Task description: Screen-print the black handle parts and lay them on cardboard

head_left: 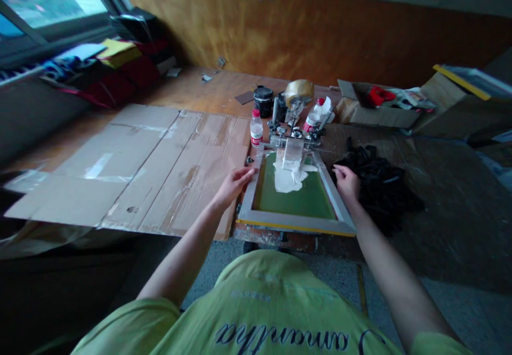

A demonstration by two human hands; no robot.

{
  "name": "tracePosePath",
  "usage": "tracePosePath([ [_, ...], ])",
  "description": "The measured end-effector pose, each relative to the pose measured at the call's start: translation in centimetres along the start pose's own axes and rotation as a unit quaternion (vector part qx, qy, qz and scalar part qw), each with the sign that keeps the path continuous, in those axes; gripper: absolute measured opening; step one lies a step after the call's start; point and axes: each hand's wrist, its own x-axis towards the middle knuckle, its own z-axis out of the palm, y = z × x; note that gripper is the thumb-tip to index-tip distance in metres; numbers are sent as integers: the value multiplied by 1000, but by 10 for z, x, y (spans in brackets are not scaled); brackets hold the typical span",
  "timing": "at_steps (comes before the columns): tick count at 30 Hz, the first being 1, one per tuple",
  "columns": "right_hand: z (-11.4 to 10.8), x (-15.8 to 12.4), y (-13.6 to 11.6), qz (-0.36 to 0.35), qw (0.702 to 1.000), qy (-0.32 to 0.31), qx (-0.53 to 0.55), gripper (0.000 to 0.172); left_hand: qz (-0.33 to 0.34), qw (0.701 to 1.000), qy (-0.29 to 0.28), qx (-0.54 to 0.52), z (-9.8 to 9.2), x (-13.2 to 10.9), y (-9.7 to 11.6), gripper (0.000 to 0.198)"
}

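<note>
A screen-printing frame (294,221) with a green mesh lies on a small stand at the table's front edge. A pool of white ink (287,179) and a squeegee (293,155) sit at its far end. My left hand (233,184) grips the frame's left rail near the far corner. My right hand (347,183) holds the right rail opposite, fingers curled over its edge. A clamp mechanism (294,135) holds the frame's far side.
Flattened cardboard (140,168) covers the table to the left. A pile of black fabric (378,184) lies right of the frame. Water bottles (256,129), ink jars (263,100) and a tape roll (299,92) stand behind. An open box (372,110) is at back right.
</note>
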Motion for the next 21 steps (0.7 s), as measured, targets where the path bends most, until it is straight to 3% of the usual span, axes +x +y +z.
tracePosePath([
  [3,3,32,-32,-47,999,17,-6,51,-40,997,1,63,0,-4,-48,73],
  [6,23,45,-77,-154,984,-47,-73,59,-55,990,27,131,2,1,-80,77],
  [9,42,44,-104,-174,963,-132,-156,36,-51,987,34,150,3,8,-95,73],
  [12,53,28,-109,-145,947,-217,-189,18,-59,987,22,147,2,13,-101,67],
  [14,56,8,-107,-153,941,-232,-193,10,-69,987,9,142,0,15,-104,67],
  [18,47,-33,-99,-261,923,-239,-153,23,-70,988,-6,141,-2,17,-110,71],
  [21,33,-41,-94,-339,891,-275,-122,23,-65,988,-8,139,-3,17,-111,71],
])
